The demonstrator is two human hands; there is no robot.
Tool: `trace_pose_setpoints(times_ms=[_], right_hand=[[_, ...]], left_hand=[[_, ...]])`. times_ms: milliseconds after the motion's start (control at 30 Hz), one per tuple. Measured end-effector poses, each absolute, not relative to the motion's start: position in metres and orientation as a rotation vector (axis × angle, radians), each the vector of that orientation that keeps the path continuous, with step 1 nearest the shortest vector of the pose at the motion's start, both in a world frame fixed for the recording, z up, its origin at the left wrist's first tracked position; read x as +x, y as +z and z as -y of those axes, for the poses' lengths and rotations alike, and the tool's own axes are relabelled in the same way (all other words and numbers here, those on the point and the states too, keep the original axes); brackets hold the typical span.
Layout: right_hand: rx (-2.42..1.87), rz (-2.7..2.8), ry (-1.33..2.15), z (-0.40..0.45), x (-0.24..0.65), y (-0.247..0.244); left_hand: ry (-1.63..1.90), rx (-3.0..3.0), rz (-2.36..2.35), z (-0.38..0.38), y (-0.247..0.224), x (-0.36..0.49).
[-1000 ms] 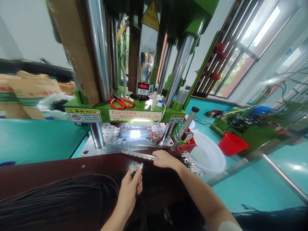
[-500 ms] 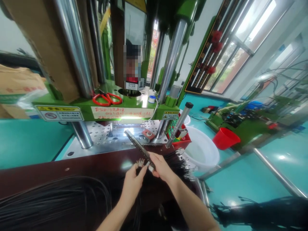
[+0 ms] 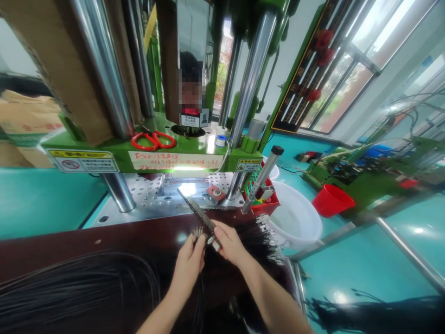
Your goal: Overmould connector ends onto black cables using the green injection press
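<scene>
My right hand point(image 3: 227, 243) is closed round the near end of a long, narrow metal bar point(image 3: 199, 211) with notches along it. The bar slants away to the left, its far end over the perforated steel machine bed. Close beside it, my left hand point(image 3: 189, 260) pinches a bunch of black cables with bare metal ends point(image 3: 198, 231) sticking up between thumb and fingers. A small pale connector point(image 3: 216, 245) shows at the bar's near end, by my right fingers. The cables below my left hand are mostly hidden in shadow.
A green press point(image 3: 194, 160) with steel columns stands ahead, red-handled scissors point(image 3: 153, 140) on its ledge. Black cables point(image 3: 86, 283) lie at left; more cables with metal ends point(image 3: 266, 241) lie at right. Beyond are a red crate point(image 3: 266, 206), white tub point(image 3: 295, 215) and red bucket point(image 3: 333, 200).
My left thumb has drawn back from the bar's near end onto the bunch of cable ends. My right hand still holds the bar in much the same place. The view has shifted slightly.
</scene>
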State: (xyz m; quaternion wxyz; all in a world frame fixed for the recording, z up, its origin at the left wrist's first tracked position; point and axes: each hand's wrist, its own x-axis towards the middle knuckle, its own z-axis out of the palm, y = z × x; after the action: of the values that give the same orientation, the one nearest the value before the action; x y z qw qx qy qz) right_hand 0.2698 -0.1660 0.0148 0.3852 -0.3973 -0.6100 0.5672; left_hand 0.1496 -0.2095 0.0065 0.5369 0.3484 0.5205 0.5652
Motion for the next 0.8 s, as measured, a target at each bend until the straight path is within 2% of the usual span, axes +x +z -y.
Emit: trace_pose_setpoints(times_ms=[200, 567, 800], right_hand=[[-1.040, 1.379, 1.468, 0.165, 0.273, 0.013], [-1.016, 1.531, 1.476, 0.165, 0.275, 0.010], [-1.020, 1.624, 1.346, 0.164, 0.272, 0.008]], left_hand=[[1.260, 0.783, -1.235, 0.204, 0.021, 0.145], [1.115, 0.746, -1.252, 0.200, 0.024, 0.144], [1.187, 0.878, -1.257, 0.194, 0.013, 0.139]])
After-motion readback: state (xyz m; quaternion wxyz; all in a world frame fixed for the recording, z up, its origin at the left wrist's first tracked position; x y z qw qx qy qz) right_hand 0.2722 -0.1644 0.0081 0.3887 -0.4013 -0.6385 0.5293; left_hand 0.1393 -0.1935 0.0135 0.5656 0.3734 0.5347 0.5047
